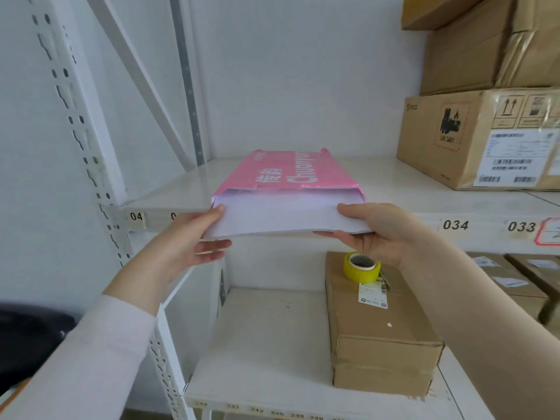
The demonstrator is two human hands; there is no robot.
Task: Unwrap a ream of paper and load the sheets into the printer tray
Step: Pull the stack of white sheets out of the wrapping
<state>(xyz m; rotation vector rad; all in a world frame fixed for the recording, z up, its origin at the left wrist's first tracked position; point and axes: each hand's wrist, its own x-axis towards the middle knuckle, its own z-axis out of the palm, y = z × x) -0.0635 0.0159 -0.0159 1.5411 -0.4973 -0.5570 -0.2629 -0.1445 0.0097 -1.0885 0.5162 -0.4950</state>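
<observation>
left hand (pixel 194 237) at nine o'clock and right hand (pixel 375 228) at three o'clock each pinch white sheets (pixel 285 216) protruding from pink wrapper (pixel 288 171)

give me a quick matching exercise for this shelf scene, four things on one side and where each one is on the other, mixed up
Things:
1. pink wrapper
2. yellow tape roll
3. stack of white sheets
4. box with barcode labels

Places:
A. on top of the cardboard box on the lower shelf
B. held at both ends by the left hand and right hand
C. lying on the upper shelf, open end toward the person
D. on the upper shelf at the far right, under other boxes

Pairs: 1-C, 2-A, 3-B, 4-D
</observation>
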